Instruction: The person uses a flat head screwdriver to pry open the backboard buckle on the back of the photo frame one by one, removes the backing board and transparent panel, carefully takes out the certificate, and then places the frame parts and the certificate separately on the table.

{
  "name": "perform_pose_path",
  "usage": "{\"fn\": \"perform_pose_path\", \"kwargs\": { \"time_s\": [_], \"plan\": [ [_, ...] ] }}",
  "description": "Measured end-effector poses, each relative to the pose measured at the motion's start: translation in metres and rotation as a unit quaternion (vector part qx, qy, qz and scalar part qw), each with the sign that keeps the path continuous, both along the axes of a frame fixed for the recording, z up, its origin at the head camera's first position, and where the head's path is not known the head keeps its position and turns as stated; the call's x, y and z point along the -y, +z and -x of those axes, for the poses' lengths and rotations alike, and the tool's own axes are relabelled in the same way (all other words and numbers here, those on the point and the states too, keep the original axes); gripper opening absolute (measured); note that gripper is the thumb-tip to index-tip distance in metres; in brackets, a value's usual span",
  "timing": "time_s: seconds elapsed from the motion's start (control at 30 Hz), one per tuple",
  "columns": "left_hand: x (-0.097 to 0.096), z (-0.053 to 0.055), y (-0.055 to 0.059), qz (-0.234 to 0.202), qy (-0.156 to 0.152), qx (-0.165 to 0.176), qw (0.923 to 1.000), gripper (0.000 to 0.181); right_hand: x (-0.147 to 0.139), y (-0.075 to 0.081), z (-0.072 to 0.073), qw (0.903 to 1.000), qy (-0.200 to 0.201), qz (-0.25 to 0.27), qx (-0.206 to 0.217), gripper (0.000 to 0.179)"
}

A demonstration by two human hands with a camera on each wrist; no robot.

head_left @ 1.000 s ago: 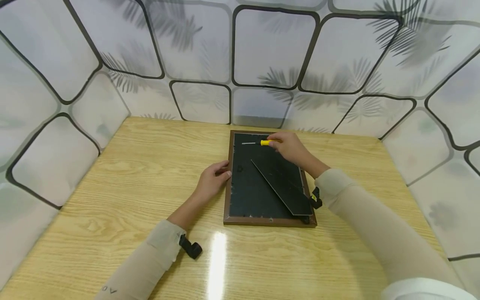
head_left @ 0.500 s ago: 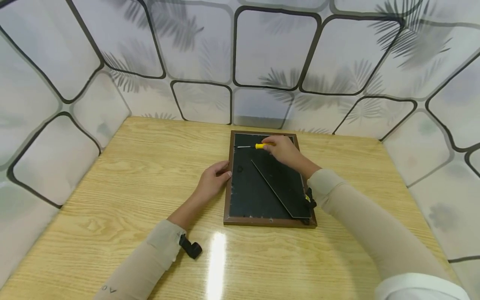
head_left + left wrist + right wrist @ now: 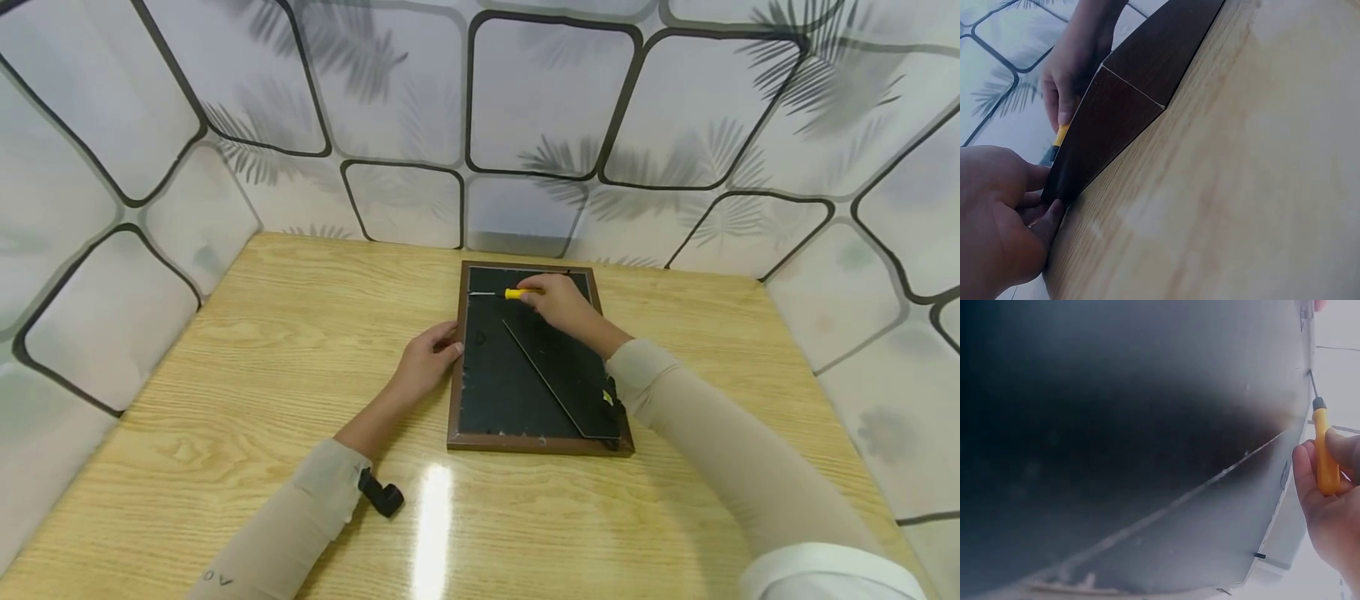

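A picture frame (image 3: 495, 442) with a brown border lies face down on the table, its black backing board (image 3: 491, 379) upward. A black stand leg (image 3: 562, 375) slants across the board's right half. My left hand (image 3: 423, 362) grips the frame's left side; in the left wrist view its fingers and thumb close on the brown edge (image 3: 1107, 112). Between the fingers and thumb of my right hand (image 3: 562, 304) is a small yellow-handled screwdriver (image 3: 1327, 450). Its thin shaft points left, with the tip right at the inner left border, near the top corner.
The light wood table (image 3: 300, 333) runs back to a patterned wall covering (image 3: 405, 100) that also closes both sides. A black wrist-camera mount (image 3: 382, 496) sits on the left sleeve; another is on the right wrist, over the frame's right edge.
My right hand has moved left and slightly toward me, bringing the screwdriver tip from over the board to the left border. The left hand and the frame have stayed put.
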State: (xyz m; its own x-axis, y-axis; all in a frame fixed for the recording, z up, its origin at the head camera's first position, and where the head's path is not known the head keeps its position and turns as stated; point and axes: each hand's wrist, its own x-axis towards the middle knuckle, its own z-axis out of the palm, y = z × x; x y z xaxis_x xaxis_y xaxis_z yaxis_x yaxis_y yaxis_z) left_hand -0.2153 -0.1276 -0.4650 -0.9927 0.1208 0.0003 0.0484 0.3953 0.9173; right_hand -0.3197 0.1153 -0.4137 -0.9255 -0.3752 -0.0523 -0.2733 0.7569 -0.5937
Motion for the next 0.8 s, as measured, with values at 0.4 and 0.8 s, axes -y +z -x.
{"fn": "perform_pose_path", "kwargs": {
  "time_s": [0.4, 0.8],
  "plan": [
    [-0.0001, 0.0005, 0.0002, -0.001, -0.002, 0.004, 1.0000, 0.048, -0.0020, -0.0062, 0.0036, 0.9999, -0.011, 0.009, -0.004, 0.032],
    [0.0008, -0.0001, 0.0007, 0.005, -0.007, 0.002, 1.0000, 0.049, -0.0003, -0.0093, 0.0059, 0.9999, -0.010, 0.008, -0.010, 0.029]
  ]
}}
